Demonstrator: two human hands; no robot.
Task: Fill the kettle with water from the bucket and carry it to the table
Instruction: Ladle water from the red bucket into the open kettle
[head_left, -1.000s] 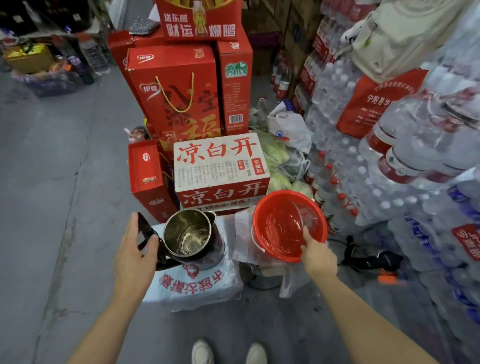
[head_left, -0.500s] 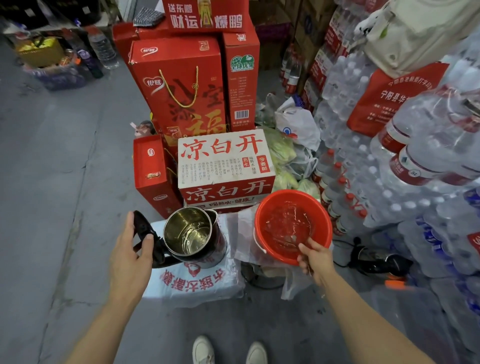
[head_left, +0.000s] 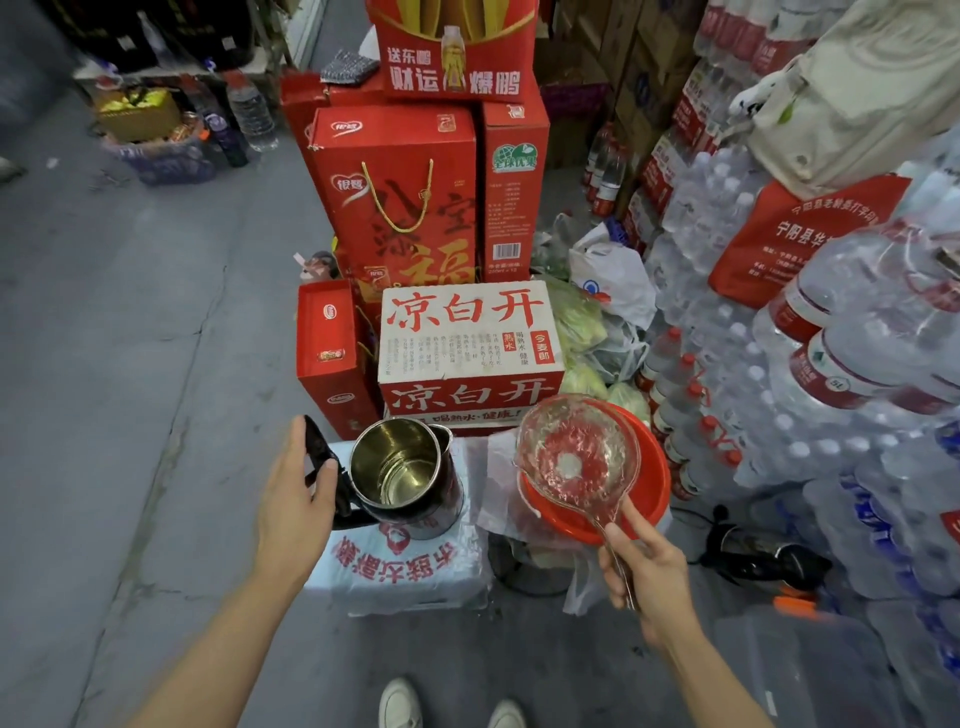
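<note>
A steel kettle (head_left: 400, 475) with its black lid flipped open stands on a white wrapped pack of bottles (head_left: 400, 571). My left hand (head_left: 296, 499) grips the kettle's black handle and lid at its left side. To the right sits a red bucket (head_left: 652, 486) holding water. My right hand (head_left: 647, 577) holds the handle of a clear plastic ladle (head_left: 576, 457), whose bowl hangs raised over the bucket with water in it, just right of the kettle.
Red gift boxes (head_left: 400, 208) and a white carton (head_left: 467, 338) stack up behind the kettle. Shrink-wrapped water bottles (head_left: 779, 415) pile along the right. A black appliance with a cord (head_left: 758, 556) lies on the grey floor (head_left: 130, 364). My shoes (head_left: 400, 706) are below.
My right hand lifted the clear ladle out of the bucket's water and now holds it up over the bucket. The left hand stayed on the kettle handle.
</note>
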